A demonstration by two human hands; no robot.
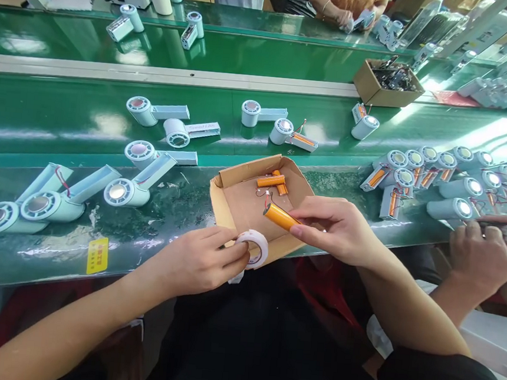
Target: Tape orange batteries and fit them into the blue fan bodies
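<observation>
My left hand (212, 258) grips a roll of white tape (258, 248) by its left side, over the near edge of a cardboard box (221, 210). Between the thumb and fingers of my right hand (336, 228) is an orange cylindrical battery (278, 217), tilted, with thin wires at its far end. It hangs above the box, just right of the tape. Inside the shallow box lie loose orange batteries (270, 181) with wires and small white connectors.
Light blue fan-like housings (131, 193) lie along the bench at left, with several more (403, 178) holding batteries at right. Others sit on the green conveyor (225, 102). A box of dark parts (386, 95) stands beyond. A co-worker's hands (481, 257) are close by on the right.
</observation>
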